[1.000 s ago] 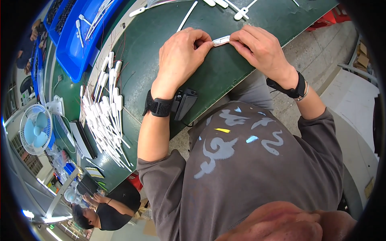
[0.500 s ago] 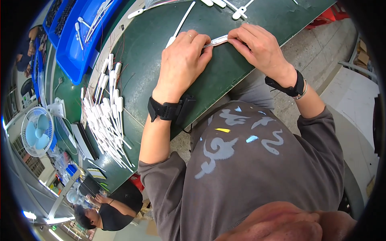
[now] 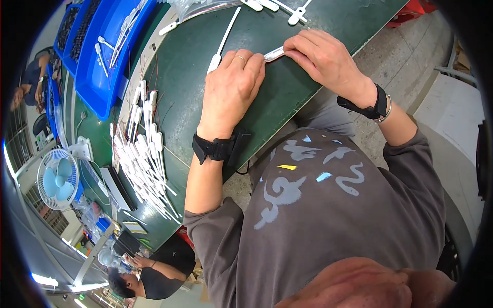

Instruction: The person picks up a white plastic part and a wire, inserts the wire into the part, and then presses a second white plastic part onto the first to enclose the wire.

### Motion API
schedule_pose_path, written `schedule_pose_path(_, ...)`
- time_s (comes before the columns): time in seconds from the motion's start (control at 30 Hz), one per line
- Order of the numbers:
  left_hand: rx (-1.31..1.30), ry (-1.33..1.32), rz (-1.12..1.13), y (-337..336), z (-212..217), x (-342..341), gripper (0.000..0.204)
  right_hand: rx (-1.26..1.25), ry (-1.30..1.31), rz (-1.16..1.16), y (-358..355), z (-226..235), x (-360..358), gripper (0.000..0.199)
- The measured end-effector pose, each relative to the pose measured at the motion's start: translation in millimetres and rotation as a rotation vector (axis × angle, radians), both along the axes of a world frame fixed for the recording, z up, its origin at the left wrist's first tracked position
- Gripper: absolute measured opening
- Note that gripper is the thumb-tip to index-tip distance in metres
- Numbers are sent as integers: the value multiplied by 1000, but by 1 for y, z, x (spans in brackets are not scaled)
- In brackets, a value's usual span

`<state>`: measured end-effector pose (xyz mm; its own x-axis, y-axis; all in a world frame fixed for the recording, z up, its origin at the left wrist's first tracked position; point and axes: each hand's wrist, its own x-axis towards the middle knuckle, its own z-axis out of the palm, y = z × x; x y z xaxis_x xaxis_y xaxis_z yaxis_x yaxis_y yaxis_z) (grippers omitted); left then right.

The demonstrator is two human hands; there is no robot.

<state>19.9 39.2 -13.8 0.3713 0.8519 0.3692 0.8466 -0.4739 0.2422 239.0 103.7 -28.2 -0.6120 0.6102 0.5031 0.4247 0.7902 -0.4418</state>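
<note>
- My left hand (image 3: pixel 231 87) lies knuckles-up on the green table (image 3: pixel 190 61), fingers curled down over the near end of a small white plastic stick (image 3: pixel 274 53); since a second ago it has slid up the table, closer to my right hand.
- My right hand (image 3: pixel 324 60) pinches the other end of that stick between thumb and fingertips, much where it was a second ago; the stick runs between the two hands, low over the table just in front of me.
- A long white stick (image 3: pixel 222 41) lies flat on the table, its wider end touching my left knuckles; half a second ago that end was already beside them.
- A black wrist strap (image 3: pixel 211 149) sits on my left forearm, and a black device (image 3: pixel 237 149) is fixed at the table edge just beside it.
- A black band (image 3: pixel 371 105) and a thin bracelet circle my right wrist.
- A blue tray (image 3: pixel 105 66) at the far left of the table holds a few white sticks; a second blue tray (image 3: pixel 72 25) behind it holds dark parts too small to tell.
- A heap of white sticks with thin wires (image 3: pixel 144 154) lies loose on the table to my left, well apart from my hands.
- More white sticks (image 3: pixel 272 6) lie along the table's far edge.
- A small fan (image 3: pixel 57 179) stands past the left end of the table.
- Another person (image 3: pixel 149 280) sits below the table's left end.
</note>
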Motion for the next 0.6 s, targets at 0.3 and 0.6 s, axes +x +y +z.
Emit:
schedule_pose_path(0.3,-9,66,-9,0,2,0,10,-204,34,35,3,6,4,10)
schedule_pose_path(0.6,-36,-57,47,0,2,1,7,-214,32,21,2,2,4,10)
